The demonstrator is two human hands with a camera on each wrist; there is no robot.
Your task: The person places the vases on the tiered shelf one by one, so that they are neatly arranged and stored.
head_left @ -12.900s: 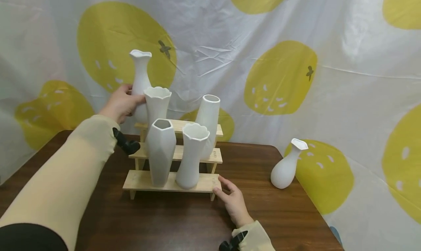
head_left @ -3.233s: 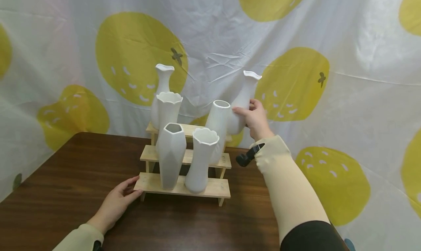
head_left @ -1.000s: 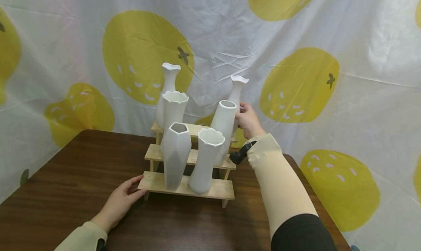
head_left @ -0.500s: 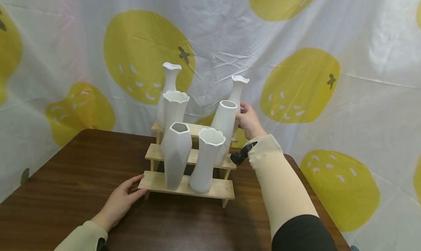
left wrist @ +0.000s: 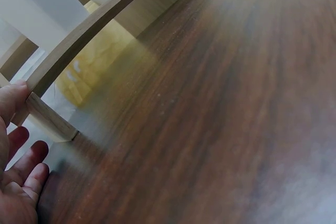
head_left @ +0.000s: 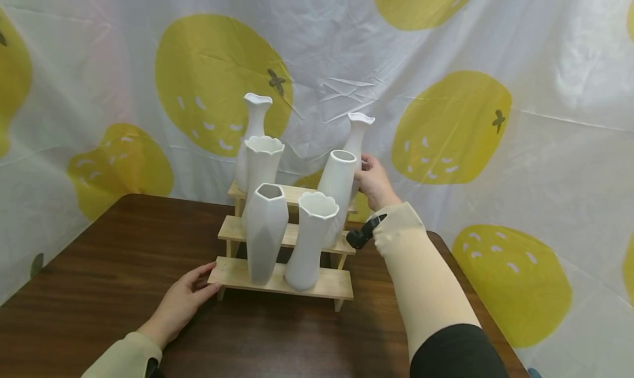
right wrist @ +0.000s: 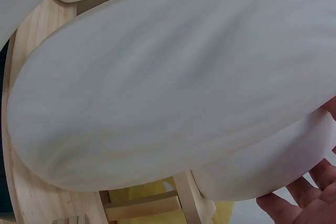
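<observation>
A three-tier wooden stand (head_left: 334, 283) carries several white vases. On its top tier, at the right, stands a wavy-rimmed vase (head_left: 355, 137), held round its body by my right hand (head_left: 375, 184). In the right wrist view that vase (right wrist: 252, 174) is partly behind the tapered vase (right wrist: 168, 93) of the middle tier; fingertips (right wrist: 278, 208) touch its side. My left hand (head_left: 179, 305) grips the left end of the bottom tier, with the thumb (left wrist: 14, 98) on the board's edge and other fingers loosely bent below. A matching wavy-rimmed vase (head_left: 254, 127) stands top left.
A scalloped vase (head_left: 262, 166) and the tapered vase share the middle tier. On the bottom tier stand a faceted vase (head_left: 267, 235) and another scalloped vase (head_left: 308, 251). The dark wooden table (head_left: 99, 273) meets a fruit-patterned curtain (head_left: 317, 48) behind.
Earlier, my left hand left the top-left vase and moved to the stand's left end. My right hand brought the other wavy-rimmed vase from the table's right onto the top tier. Lately both hands are still.
</observation>
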